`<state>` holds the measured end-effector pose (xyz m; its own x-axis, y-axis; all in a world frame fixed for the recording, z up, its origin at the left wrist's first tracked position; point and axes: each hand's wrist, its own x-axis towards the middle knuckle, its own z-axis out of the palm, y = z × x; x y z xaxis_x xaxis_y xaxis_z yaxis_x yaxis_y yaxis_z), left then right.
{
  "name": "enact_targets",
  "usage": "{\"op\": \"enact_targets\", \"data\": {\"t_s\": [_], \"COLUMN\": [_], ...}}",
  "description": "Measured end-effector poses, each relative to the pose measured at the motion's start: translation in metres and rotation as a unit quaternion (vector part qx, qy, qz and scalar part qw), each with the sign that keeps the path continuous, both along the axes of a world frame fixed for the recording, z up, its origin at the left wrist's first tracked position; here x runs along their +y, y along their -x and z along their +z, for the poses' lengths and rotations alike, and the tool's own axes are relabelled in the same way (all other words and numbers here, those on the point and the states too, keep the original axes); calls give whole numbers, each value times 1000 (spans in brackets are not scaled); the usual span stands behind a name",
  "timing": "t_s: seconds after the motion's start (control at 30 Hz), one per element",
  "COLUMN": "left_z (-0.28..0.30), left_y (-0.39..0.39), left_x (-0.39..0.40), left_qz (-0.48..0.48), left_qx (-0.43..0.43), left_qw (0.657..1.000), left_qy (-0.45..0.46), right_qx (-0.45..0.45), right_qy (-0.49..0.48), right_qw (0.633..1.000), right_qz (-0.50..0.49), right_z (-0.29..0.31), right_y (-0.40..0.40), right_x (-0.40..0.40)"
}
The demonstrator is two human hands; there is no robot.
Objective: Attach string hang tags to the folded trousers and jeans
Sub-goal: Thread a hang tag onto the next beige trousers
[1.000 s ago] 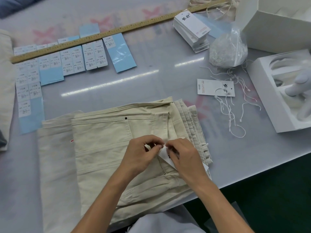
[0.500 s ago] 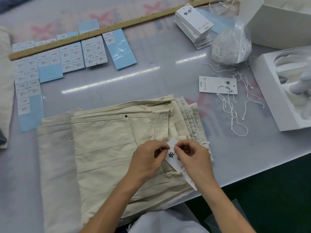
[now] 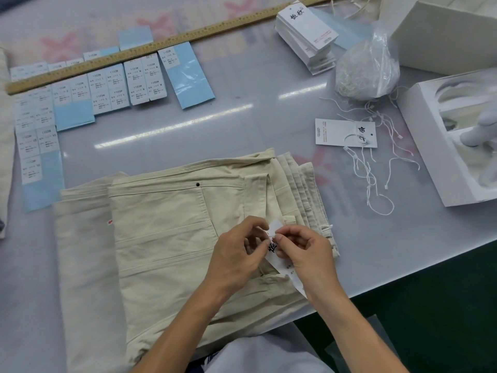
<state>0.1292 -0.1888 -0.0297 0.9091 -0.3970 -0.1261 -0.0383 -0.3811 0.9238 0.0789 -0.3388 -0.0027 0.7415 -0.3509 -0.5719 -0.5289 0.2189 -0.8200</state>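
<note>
Where the folded trousers (image 3: 172, 238) are stacked at the table's (image 3: 269, 109) near edge, several pairs deep by the layered waistbands, one hang tag (image 3: 279, 261) is pinched at its top between the curled fingers of the left hand (image 3: 238, 255) and right hand (image 3: 309, 254). One loose tag (image 3: 338, 131) is seen towards the right edge among scattered strings (image 3: 372, 168), one stack of tags (image 3: 306, 33) and one bag of strings (image 3: 367, 68) nearer the far right corner.
</note>
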Motion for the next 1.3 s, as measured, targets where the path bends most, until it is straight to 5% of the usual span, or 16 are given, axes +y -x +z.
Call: {"op": "enact_targets", "data": {"t_s": [0.5,0.97,1.1,1.3], "left_z": [-8,-19,-12,-1], "left_y": [-2,-5,0,3], "left_x": [4,-2,-7,25], "left_qz": [-16,34,37,108], "left_qx": [-10,-45,-92,-105], "left_qw": [1000,998,995,988], "left_qy": [0,8,-12,-21], "right_qx": [-15,35,3,-67], "right_qy": [64,-11,67,236], "right_qw": [996,993,996,957], "right_qz": [67,108,67,154], "right_z": [1,9,12,22], "right_y": [0,-5,-5,-10], "right_x": [4,-13,-5,21]}}
